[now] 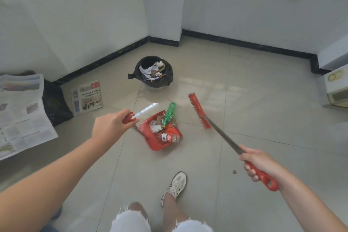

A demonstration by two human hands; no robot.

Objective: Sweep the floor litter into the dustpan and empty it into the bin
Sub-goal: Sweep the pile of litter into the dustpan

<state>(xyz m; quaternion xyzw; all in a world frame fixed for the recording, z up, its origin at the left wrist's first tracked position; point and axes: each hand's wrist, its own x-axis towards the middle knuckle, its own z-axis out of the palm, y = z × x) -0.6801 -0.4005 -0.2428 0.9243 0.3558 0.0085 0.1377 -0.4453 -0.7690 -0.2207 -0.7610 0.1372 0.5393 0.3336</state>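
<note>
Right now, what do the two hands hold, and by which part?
The left hand grips the dustpan by its handle top; the right hand grips the broom by its red handle end.

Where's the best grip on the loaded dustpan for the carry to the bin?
The red grip atop its long handle, from above, where the left hand holds it. The dustpan is heaped and the green bottle overhangs its open lip, so grabbing the pan risks spills.

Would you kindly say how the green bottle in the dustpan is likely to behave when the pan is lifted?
The green bottle looks empty, so probably light. It is round and overhangs the dustpan edge, so it may well roll off if the pan tips. Being plastic, it seems unlikely to break.
</note>
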